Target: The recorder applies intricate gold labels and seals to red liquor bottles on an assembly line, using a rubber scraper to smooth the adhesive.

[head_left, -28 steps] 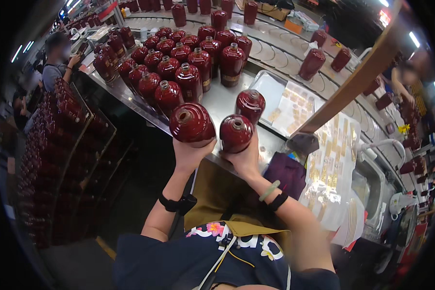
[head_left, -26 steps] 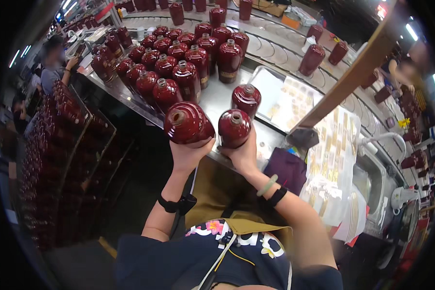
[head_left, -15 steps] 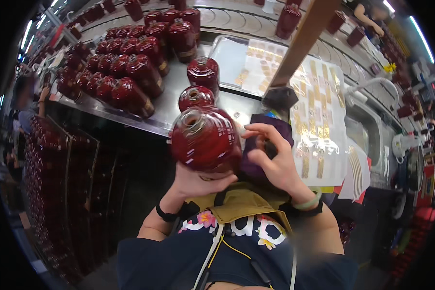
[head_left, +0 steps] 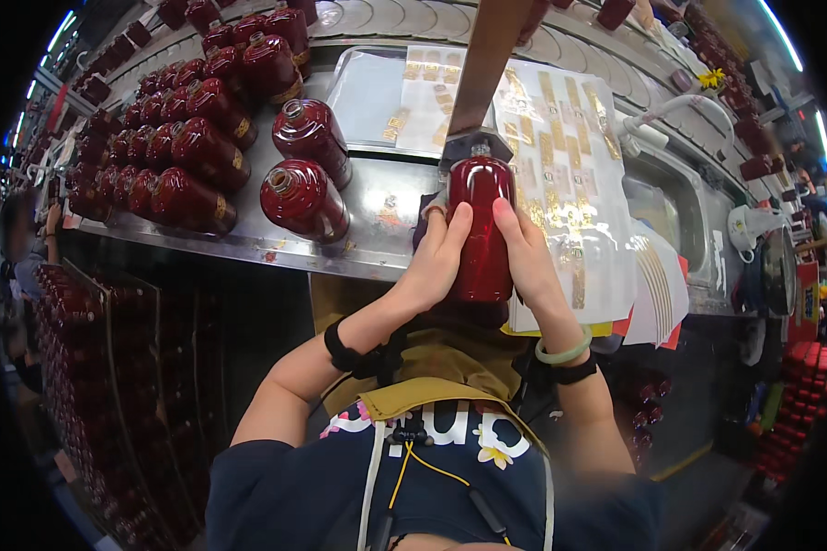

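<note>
A glossy dark red glass bottle lies in front of me, its neck pointing away toward a dark block at the foot of an upright post. My left hand grips the bottle's left side, and my right hand wraps its right side. Both thumbs press along the upper face. Dark purple cloth shows in part beside my left fingers; the bottle covers the rest. Close to my right hand lie clear sheets with gold decals. Two red bottles stand apart on the metal table to the left.
Rows of red bottles fill the table's left part. A pale tray sits behind, next to the decal sheets. At the right are a sink and a white faucet. A conveyor runs across the back. Stacked bottles stand lower left.
The bottle went from upright over my left palm to lying against the block at the right. My right hand, formerly empty, now holds it too. My view shifted rightward.
</note>
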Motion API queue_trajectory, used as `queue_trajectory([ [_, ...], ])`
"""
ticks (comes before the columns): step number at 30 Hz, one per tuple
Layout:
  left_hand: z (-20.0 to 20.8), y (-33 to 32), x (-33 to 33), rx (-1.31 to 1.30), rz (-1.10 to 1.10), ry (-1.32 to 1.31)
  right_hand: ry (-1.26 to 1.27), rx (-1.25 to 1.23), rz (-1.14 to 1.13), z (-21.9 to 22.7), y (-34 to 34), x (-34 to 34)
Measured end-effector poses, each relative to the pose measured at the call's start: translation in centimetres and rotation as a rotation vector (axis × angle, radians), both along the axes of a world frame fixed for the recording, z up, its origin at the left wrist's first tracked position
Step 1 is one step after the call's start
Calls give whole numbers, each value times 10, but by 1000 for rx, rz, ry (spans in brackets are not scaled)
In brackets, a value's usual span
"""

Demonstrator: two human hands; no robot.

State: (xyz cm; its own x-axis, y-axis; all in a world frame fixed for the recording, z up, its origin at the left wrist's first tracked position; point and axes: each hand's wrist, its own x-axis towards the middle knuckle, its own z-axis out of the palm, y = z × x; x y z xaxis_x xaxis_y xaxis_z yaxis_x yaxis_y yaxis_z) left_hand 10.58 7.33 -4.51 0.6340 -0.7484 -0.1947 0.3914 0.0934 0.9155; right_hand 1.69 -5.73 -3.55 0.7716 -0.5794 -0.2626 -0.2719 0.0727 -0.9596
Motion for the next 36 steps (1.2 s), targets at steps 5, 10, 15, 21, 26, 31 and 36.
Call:
queue_trajectory([
  [5,-21,0,6,52,-44,-195,-33,-71,-6,-4,0,5],
  [10,-27,-4,14,171,-54,-225,38,-105,-11,4,-6,3],
  [15,-21,-1,6,205,50,-392,88,-47,43,2,-5,8],
  [21,-12,-6,6,234,45,-212,84,-54,51,-4,-11,9],
  [26,-12,-25,6,193,103,-490,83,-50,15,-1,-23,10],
  [31,5,-17,-1,280,181,-801,52,-386,139,-2,-47,-5],
  [36,-4,-7,-13,397,34,-994,260,-740,151,29,-191,-49],
])
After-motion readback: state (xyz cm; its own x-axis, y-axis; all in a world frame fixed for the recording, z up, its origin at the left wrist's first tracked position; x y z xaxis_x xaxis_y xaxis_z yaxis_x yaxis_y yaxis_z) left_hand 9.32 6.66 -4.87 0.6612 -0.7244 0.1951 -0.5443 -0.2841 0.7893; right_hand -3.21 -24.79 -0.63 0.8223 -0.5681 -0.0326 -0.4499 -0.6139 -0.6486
